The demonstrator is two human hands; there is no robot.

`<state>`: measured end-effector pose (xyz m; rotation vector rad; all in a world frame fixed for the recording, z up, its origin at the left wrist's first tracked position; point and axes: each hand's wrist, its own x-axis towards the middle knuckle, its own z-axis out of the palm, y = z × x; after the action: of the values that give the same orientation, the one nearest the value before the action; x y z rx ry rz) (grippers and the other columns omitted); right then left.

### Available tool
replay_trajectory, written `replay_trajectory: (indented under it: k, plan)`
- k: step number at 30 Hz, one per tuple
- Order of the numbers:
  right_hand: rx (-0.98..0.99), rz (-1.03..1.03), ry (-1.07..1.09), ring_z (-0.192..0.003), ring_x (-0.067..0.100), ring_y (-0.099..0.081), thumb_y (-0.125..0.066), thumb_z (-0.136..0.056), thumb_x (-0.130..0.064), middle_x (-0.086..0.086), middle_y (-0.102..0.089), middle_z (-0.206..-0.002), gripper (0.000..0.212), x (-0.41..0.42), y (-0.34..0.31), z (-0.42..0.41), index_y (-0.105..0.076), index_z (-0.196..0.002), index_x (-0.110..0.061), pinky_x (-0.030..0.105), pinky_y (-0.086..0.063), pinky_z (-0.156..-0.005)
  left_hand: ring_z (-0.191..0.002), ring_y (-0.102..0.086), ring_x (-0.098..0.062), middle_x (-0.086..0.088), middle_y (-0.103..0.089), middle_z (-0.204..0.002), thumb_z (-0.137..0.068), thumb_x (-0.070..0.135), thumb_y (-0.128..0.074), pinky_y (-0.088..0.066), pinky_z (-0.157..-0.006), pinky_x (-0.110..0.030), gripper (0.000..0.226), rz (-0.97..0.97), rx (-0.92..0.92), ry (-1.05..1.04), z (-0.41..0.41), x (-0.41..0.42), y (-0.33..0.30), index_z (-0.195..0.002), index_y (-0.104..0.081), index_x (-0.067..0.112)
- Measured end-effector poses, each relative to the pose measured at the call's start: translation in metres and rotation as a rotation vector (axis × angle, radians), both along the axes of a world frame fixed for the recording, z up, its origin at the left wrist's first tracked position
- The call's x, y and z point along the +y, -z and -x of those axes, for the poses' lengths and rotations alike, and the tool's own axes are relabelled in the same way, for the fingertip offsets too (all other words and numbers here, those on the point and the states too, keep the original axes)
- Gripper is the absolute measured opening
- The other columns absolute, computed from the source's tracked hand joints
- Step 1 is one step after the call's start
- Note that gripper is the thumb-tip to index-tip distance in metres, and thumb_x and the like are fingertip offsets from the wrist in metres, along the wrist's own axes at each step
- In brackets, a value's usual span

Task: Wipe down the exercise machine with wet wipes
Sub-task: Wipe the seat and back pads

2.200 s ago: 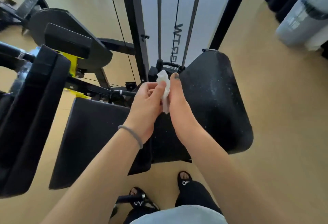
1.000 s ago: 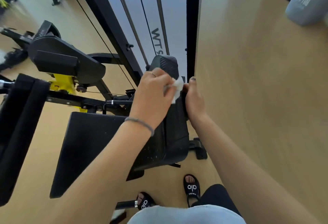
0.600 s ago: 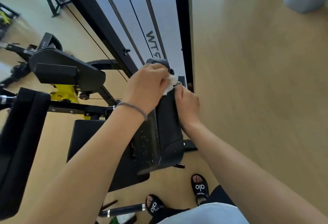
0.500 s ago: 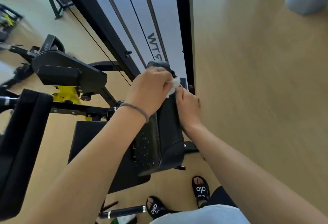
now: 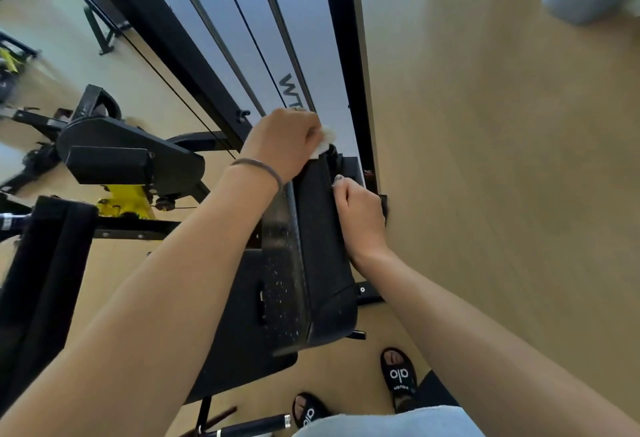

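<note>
The left hand (image 5: 284,140) squeezes a white wet wipe (image 5: 323,144) at the top of the black pad (image 5: 320,246). The right hand (image 5: 360,217) grips the pad's right side.

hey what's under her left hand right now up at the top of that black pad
A crumpled white wet wipe sticks out from under the left hand, pressed at the top end of the black pad. Most of the wipe and the pad surface beneath the hand are covered.
</note>
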<state>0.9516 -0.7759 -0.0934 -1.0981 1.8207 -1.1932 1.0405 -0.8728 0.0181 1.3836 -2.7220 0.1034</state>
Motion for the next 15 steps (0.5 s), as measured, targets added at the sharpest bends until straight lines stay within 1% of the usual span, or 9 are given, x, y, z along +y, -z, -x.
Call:
replay_trajectory:
  k: [2, 4, 6, 7, 8, 10, 11, 13, 15]
  plan:
    - [-0.002, -0.007, -0.001, -0.056, 0.012, -0.042, -0.039, -0.108, -0.028, -0.007, -0.045, -0.058, 0.048, -0.001, 0.002, 0.001, -0.037, -0.06, -0.024, 0.034, -0.026, -0.054, -0.081, -0.06, -0.02, 0.003, -0.058, -0.084, -0.102, 0.023, -0.047, -0.053, -0.078, -0.036, 0.024, -0.021, 0.031, 0.027, -0.001, 0.008, -0.001, -0.088, -0.064, 0.014]
    - [-0.034, -0.013, -0.008, -0.06, 0.017, -0.043, -0.042, -0.105, -0.027, -0.005, -0.047, -0.061, 0.043, 0.0, 0.005, 0.0, -0.039, -0.062, -0.023, 0.035, -0.031, -0.059, -0.084, -0.06, -0.013, 0.006, -0.061, -0.088, -0.101, 0.024, -0.048, -0.054, -0.08, -0.035, 0.022, -0.113, 0.007, 0.16, -0.009, 0.032, 0.0, -0.091, -0.067, 0.017]
    - [-0.114, 0.006, -0.015, -0.063, 0.017, -0.046, -0.045, -0.095, -0.033, -0.005, -0.051, -0.063, 0.032, 0.001, 0.007, 0.001, -0.044, -0.065, -0.023, 0.038, -0.037, -0.06, -0.093, -0.063, -0.011, 0.007, -0.066, -0.095, -0.099, 0.025, -0.054, -0.055, -0.084, -0.033, 0.018, -0.248, 0.039, 0.297, -0.019, 0.063, -0.003, -0.093, -0.07, 0.02]
    - [-0.142, 0.018, -0.019, -0.063, 0.016, -0.047, -0.046, -0.092, -0.035, -0.005, -0.052, -0.063, 0.029, 0.001, 0.008, 0.0, -0.046, -0.067, -0.022, 0.037, -0.039, -0.06, -0.098, -0.065, -0.011, 0.007, -0.069, -0.099, -0.099, 0.025, -0.057, -0.056, -0.086, -0.033, 0.016, -0.274, 0.066, 0.348, -0.023, 0.071, -0.002, -0.094, -0.071, 0.019]
    - [-0.137, 0.022, -0.026, -0.063, 0.016, -0.047, -0.048, -0.093, -0.033, -0.006, -0.052, -0.064, 0.028, 0.0, 0.008, 0.001, -0.046, -0.068, -0.021, 0.037, -0.04, -0.06, -0.101, -0.065, -0.011, 0.007, -0.07, -0.102, -0.099, 0.025, -0.058, -0.056, -0.087, -0.034, 0.015, -0.265, 0.083, 0.372, -0.025, 0.071, -0.001, -0.096, -0.072, 0.019]
    - [-0.048, -0.008, -0.047, -0.067, 0.019, -0.051, -0.047, -0.1, -0.022, -0.005, -0.05, -0.066, 0.031, -0.002, 0.008, 0.001, -0.046, -0.07, -0.019, 0.038, -0.04, -0.062, -0.098, -0.066, -0.014, 0.005, -0.069, -0.103, -0.101, 0.028, -0.054, -0.057, -0.084, -0.037, 0.019, -0.179, 0.084, 0.325, -0.022, 0.054, 0.004, -0.096, -0.07, 0.019]
    - [-0.016, -0.022, -0.041, -0.067, 0.019, -0.051, -0.045, -0.104, -0.021, -0.005, -0.049, -0.066, 0.035, -0.003, 0.007, 0.001, -0.044, -0.069, -0.018, 0.037, -0.038, -0.061, -0.093, -0.065, -0.015, 0.005, -0.068, -0.101, -0.101, 0.029, -0.051, -0.058, -0.08, -0.039, 0.022, -0.122, 0.08, 0.259, -0.019, 0.041, 0.007, -0.095, -0.07, 0.019]
    - [-0.016, -0.019, -0.018, -0.06, 0.015, -0.044, -0.041, -0.106, -0.025, -0.005, -0.045, -0.062, 0.043, -0.004, 0.006, 0.001, -0.04, -0.064, -0.019, 0.036, -0.031, -0.059, -0.083, -0.063, -0.018, 0.005, -0.066, -0.092, -0.102, 0.03, -0.049, -0.056, -0.077, -0.041, 0.026, -0.02, 0.083, 0.106, -0.011, 0.014, 0.008, -0.096, -0.07, 0.017]
    - [-0.021, -0.021, -0.016, -0.057, 0.011, -0.04, -0.041, -0.107, -0.026, -0.006, -0.044, -0.06, 0.045, -0.002, 0.004, 0.0, -0.038, -0.062, -0.021, 0.035, -0.028, -0.057, -0.077, -0.058, -0.016, 0.006, -0.061, -0.081, -0.102, 0.03, -0.05, -0.053, -0.079, -0.037, 0.027, -0.017, 0.135, -0.038, -0.008, -0.005, 0.007, -0.094, -0.071, 0.016]
